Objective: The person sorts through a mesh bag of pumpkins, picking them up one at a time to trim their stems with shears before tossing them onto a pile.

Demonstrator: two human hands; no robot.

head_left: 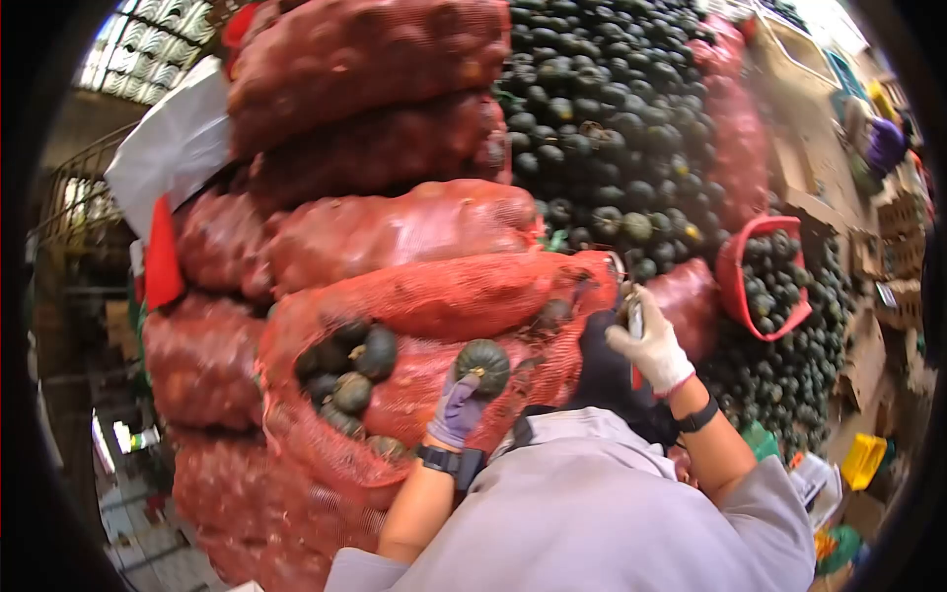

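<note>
Left hand (456,409) gripping green squash (483,365); red mesh sack (281,395) of squashes (352,392) beside it; white-gloved right hand (651,345) clamped on metal tool (634,316).

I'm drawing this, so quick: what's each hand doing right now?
Left hand: holding a green pumpkin.
Right hand: closed around a tool; which kind, I can't tell.

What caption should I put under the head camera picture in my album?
Left hand holds a green pumpkin, right hand grips a tool, near an open red net bag of pumpkins.
</note>
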